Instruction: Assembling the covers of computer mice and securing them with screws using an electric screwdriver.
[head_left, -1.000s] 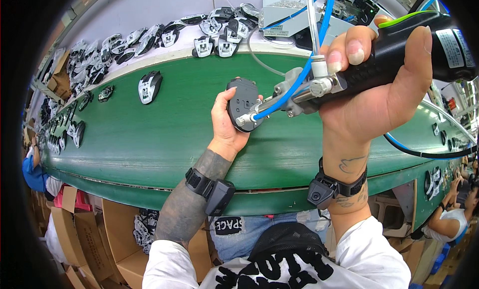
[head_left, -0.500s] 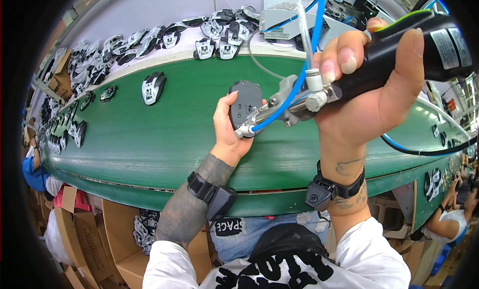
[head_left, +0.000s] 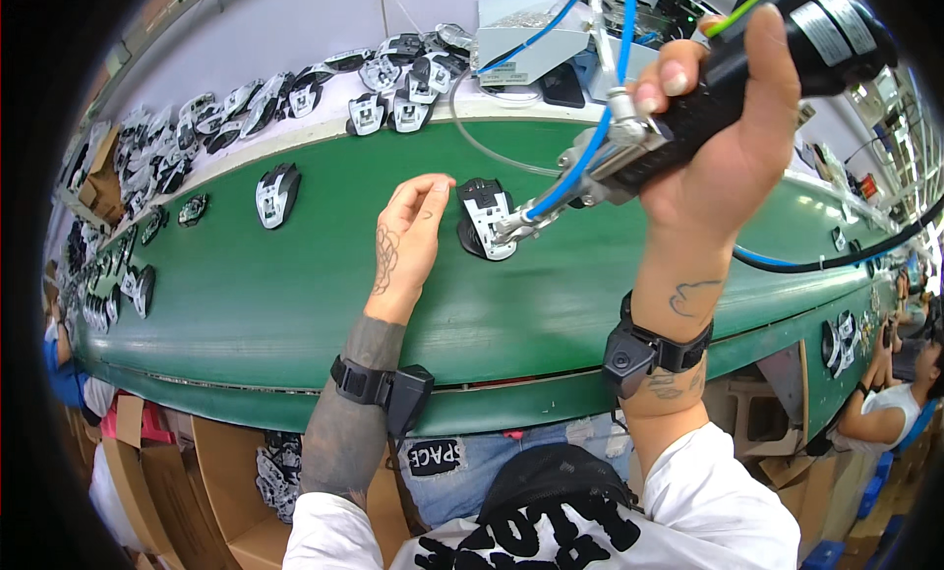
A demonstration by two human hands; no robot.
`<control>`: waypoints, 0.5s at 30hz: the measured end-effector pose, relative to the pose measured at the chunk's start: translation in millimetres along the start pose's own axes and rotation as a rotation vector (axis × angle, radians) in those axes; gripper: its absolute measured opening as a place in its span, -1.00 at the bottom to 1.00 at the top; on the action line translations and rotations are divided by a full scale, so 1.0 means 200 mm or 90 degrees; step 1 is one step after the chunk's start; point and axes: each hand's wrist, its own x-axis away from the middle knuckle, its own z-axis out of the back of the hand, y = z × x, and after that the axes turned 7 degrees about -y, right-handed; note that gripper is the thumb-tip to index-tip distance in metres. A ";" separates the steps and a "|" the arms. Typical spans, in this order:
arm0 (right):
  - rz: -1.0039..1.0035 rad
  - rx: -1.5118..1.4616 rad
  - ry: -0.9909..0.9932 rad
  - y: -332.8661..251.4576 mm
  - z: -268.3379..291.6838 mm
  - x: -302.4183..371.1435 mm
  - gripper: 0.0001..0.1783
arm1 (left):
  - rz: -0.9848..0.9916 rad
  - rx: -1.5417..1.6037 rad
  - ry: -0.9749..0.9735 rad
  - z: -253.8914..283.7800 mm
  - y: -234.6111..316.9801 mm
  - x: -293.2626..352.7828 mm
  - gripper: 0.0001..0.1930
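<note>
A black pistol-shaped power screwdriver (head_left: 708, 113), with a metal head and blue and clear tubes, is gripped in my right hand (head_left: 718, 177). The screwdriver's tip meets the lower right part of a white-and-black computer mouse shell (head_left: 486, 216) on the green work surface (head_left: 344, 304). Just left of this shell, my left hand (head_left: 405, 236) hovers, back up, fingers loosely bent toward it. Nothing shows in those fingers, and a small gap separates them from the shell. Another white-and-black mouse shell (head_left: 278, 194) lies farther left.
Many mouse shells (head_left: 236, 98) are heaped along the white ledge at the back. A white box (head_left: 526, 39) of small parts stands there too. Smaller parts (head_left: 138, 290) lie far left. Cardboard boxes (head_left: 226, 472) stand below the near edge. A co-worker (head_left: 885, 403) sits at far right.
My left hand has let go of a mouse part held grey underside up and drawn left. A white-and-black shell now lies face up there, under the screwdriver's tip.
</note>
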 end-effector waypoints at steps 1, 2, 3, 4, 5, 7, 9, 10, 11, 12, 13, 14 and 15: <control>-0.004 0.005 0.004 0.00 0.00 0.00 -0.63 | -0.003 0.000 -0.007 0.00 0.01 0.01 -0.81; 0.004 0.005 0.032 0.01 0.00 0.00 -0.64 | 0.012 0.034 -0.081 0.00 0.03 0.01 -0.82; 0.009 0.008 0.035 0.00 0.01 0.00 -0.64 | 0.028 0.068 -0.154 0.00 0.06 0.02 -0.84; -0.038 -0.073 0.028 0.00 0.03 0.00 -0.64 | 0.052 0.061 -0.180 -0.01 0.10 0.03 -0.83; -0.085 -0.154 0.020 -0.01 0.05 0.00 -0.65 | 0.050 0.061 -0.187 -0.03 0.11 0.04 -0.83; -0.075 -0.054 0.173 -0.05 -0.12 0.00 -0.60 | -0.067 -0.002 -0.276 -0.04 0.12 0.06 -0.77; -0.060 -0.082 0.153 -0.05 -0.11 0.00 -0.57 | -0.103 -0.079 -0.294 -0.05 0.14 0.07 -0.70; -0.061 -0.066 0.152 -0.05 -0.12 0.00 -0.55 | -0.130 -0.155 -0.298 -0.06 0.15 0.08 -0.70; -0.060 -0.066 0.155 -0.05 -0.12 0.00 -0.55 | -0.156 -0.230 -0.301 -0.07 0.16 0.08 -0.69; -0.045 -0.043 0.130 -0.05 -0.11 0.00 -0.55 | -0.179 -0.279 -0.293 -0.08 0.18 0.09 -0.69; -0.031 -0.021 0.105 -0.04 -0.11 0.00 -0.55 | -0.179 -0.279 -0.294 -0.08 0.17 0.08 -0.69; -0.047 -0.024 0.122 -0.05 -0.11 0.00 -0.54 | -0.171 -0.314 -0.292 -0.07 0.16 0.08 -0.68; -0.047 -0.024 0.124 -0.05 -0.11 0.00 -0.54 | -0.163 -0.349 -0.290 -0.06 0.15 0.08 -0.67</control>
